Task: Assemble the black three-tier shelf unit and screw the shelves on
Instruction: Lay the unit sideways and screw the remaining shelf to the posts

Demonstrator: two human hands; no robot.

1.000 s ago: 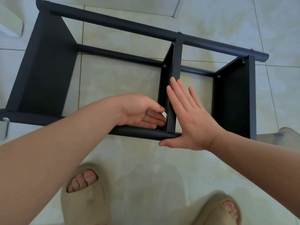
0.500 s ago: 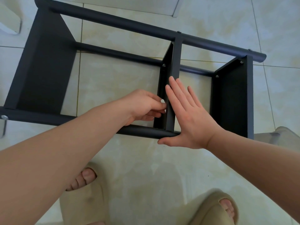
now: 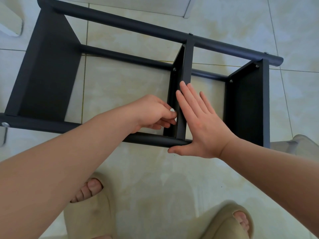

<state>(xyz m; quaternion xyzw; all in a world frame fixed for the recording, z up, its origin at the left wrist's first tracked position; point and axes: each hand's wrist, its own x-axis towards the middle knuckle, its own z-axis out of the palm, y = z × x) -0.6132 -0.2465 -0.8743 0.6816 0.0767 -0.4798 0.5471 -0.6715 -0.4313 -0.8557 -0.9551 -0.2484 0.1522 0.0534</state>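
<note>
L hand (image 3: pixel 151 112) moves up mid shelf (image 3: pixel 187 66), fingertips pinching a pale bit (image 3: pixel 172 110), prob. screw; R hand (image 3: pixel 202 125) stays flat, fingers straight, bracing it. Screwing step underway, I reckon.

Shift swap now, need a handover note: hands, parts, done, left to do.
Left hand: fingers pinch a small pale part, maybe a screw, at the middle shelf's near end.
Right hand: open, flat against that shelf, thumb along the near pole.
Unit lies on its side on the floor, three shelves in.
Done: screws show at the far ends of the middle and right shelf.
Left: the near-end screw; other near joints I cannot check.
</note>
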